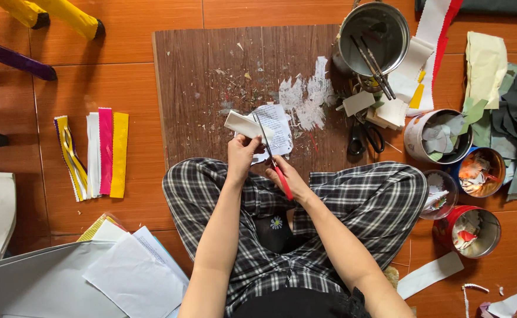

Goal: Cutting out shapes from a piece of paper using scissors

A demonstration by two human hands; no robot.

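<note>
the left hand [242, 152] is closed around a folded white strip of paper [243, 125], pinching it by its near end and holding it just above the wooden board [199, 88]. the right hand [288, 175] is wrapped round the red handles of a pair of scissors [272, 158], whose blades are parted and point up toward the strip, their tips meeting its edge. under the blades lies a crumpled printed sheet [277, 126], resting on the board beside white smears of dried paste [308, 97]. both forearms reach out over the person's crossed legs in checked trousers [376, 200]. to the right of the board stands a metal pot [376, 35] with sticks across its rim, a pair of black scissors [364, 135] below it, and several tins of paper scraps [441, 138] further right. on the tiled floor [135, 194] to the left lie coloured fabric strips [96, 154] in yellow, white and pink, well apart from the hands, and loose white sheets [135, 277] sit at the lower left.
</note>
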